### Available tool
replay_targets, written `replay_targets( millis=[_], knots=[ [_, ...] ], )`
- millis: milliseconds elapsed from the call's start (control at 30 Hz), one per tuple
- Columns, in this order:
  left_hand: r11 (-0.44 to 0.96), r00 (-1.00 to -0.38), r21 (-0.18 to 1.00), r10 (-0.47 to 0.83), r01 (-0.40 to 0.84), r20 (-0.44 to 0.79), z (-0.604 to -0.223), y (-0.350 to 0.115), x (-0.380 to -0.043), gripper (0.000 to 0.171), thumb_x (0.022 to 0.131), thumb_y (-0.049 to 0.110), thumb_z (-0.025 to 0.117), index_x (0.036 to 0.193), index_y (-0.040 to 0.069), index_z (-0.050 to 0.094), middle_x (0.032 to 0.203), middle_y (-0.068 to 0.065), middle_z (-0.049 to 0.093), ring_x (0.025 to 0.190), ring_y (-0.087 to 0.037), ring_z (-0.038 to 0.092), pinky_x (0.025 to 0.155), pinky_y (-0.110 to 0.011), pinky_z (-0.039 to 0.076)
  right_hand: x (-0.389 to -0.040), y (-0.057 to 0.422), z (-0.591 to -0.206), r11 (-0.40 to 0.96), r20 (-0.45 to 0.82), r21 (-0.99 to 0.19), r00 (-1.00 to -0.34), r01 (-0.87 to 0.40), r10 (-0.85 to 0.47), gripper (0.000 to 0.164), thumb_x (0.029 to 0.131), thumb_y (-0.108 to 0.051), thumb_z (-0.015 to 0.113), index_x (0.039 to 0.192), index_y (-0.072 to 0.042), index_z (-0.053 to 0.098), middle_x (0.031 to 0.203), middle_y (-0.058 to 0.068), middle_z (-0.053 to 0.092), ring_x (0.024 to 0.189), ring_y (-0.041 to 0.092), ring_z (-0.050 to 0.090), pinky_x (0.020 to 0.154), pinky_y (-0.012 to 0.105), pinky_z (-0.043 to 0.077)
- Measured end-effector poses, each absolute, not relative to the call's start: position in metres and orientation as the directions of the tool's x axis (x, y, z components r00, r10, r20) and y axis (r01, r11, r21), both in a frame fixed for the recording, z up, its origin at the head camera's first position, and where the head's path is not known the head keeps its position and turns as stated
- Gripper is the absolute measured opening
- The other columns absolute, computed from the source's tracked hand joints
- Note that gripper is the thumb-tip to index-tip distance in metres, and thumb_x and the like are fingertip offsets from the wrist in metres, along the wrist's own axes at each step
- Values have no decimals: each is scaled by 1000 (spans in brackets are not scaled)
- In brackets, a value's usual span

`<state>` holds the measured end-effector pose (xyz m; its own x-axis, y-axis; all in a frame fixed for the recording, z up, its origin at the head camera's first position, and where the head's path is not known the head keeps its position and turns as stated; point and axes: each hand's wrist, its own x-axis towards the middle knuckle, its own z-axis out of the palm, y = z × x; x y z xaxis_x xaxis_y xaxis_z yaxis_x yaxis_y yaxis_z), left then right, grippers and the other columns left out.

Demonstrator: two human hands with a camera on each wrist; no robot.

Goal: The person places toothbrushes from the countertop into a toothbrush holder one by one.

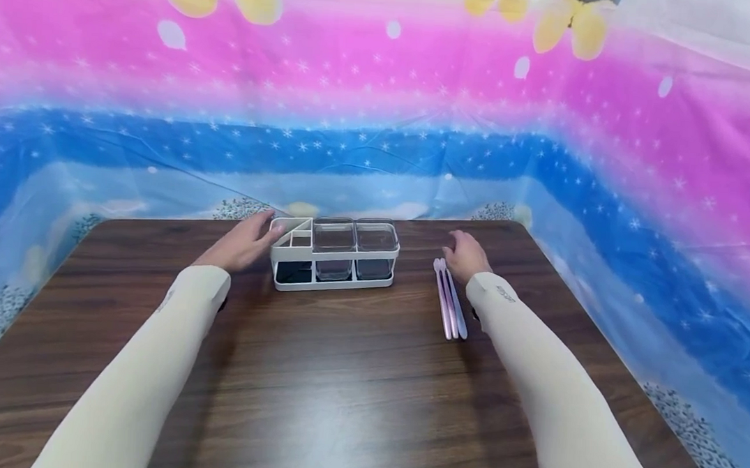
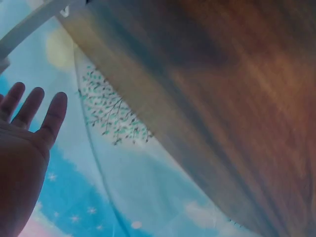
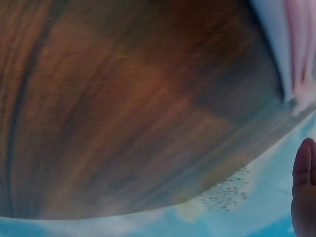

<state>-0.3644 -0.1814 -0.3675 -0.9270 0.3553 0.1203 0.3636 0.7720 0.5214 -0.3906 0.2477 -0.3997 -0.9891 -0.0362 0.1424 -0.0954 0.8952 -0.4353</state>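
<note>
A white two-tier rack [image 1: 322, 285] stands toward the back of the table, with clear square containers [image 1: 333, 238] in its middle and right sections. Divided slots fill the upper left section. My left hand [image 1: 244, 242] is at the rack's left end, thumb close to the upper rim; whether it touches cannot be told. Its fingers [image 2: 53, 116] look extended and spread in the left wrist view. Several slim pink and pale utensils [image 1: 447, 303] lie side by side at the right. My right hand [image 1: 468, 257] is just beside their far ends, fingers loosely bent, holding nothing visible.
The brown wooden table [image 1: 324, 385] has rounded corners. A pink, blue and white patterned cloth [image 1: 353, 149] hangs right behind the table's back edge and along its sides. Bare wood lies between the rack and the utensils.
</note>
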Motion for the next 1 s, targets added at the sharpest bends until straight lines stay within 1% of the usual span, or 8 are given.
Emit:
replay_targets(
  millis=[200,333,433,533,600,667,900,1000],
  knots=[
    [755,-926,543,349,369,144,-376,-181,-363,80,97,58,33,151,3,12,153,-22,16,139,-38,15,109,-54,14,-389,264,-415,894,10,-448,-1000,18,25,46,98,-23,50,136,1,43,130,23,50,117,37,48,96,49,39],
    [752,-926,544,345,371,154,-376,-175,-363,80,95,58,39,152,8,15,153,-19,17,139,-36,16,108,-55,16,-390,271,-422,896,-46,-441,-999,47,30,46,96,-26,52,132,3,47,126,24,53,113,37,52,94,49,41],
    [746,-926,555,349,368,145,-375,-173,-363,83,93,58,46,152,8,15,151,-20,22,135,-37,25,104,-57,24,-392,275,-426,895,-63,-443,-998,48,23,45,94,-27,55,126,4,52,120,23,56,107,35,55,91,47,43],
    [747,-926,554,350,367,142,-376,-173,-363,88,88,59,54,151,8,17,145,-20,30,124,-35,39,97,-57,33,-393,277,-428,899,-67,-437,-998,28,-1,43,93,-27,57,121,5,56,115,22,59,103,33,56,89,46,44],
    [750,-926,552,351,366,138,-377,-174,-363,91,86,59,57,151,8,18,142,-20,33,118,-35,43,94,-57,36,-394,276,-429,902,-69,-432,-997,9,-23,41,92,-25,57,119,6,58,112,21,60,99,32,58,87,45,45],
    [745,-926,558,350,366,140,-378,-175,-363,92,85,59,59,150,8,19,138,-19,35,113,-34,46,91,-56,38,-394,276,-429,905,-73,-426,-997,-5,-39,40,91,-23,58,119,6,58,110,21,61,96,31,58,84,44,46],
    [720,-931,603,344,343,119,-381,-174,-365,89,84,58,61,149,13,22,135,-16,37,107,-33,50,87,-56,40,-394,278,-429,909,-82,-416,-996,3,-34,36,89,-15,57,118,7,59,109,21,62,92,29,59,80,41,48],
    [691,-929,638,353,339,112,-381,-174,-366,89,83,56,64,149,12,22,134,-16,37,107,-33,49,87,-54,41,-394,277,-428,910,-81,-414,-997,19,-16,32,85,-11,57,111,7,61,100,19,63,82,27,59,72,39,49]
  ],
)
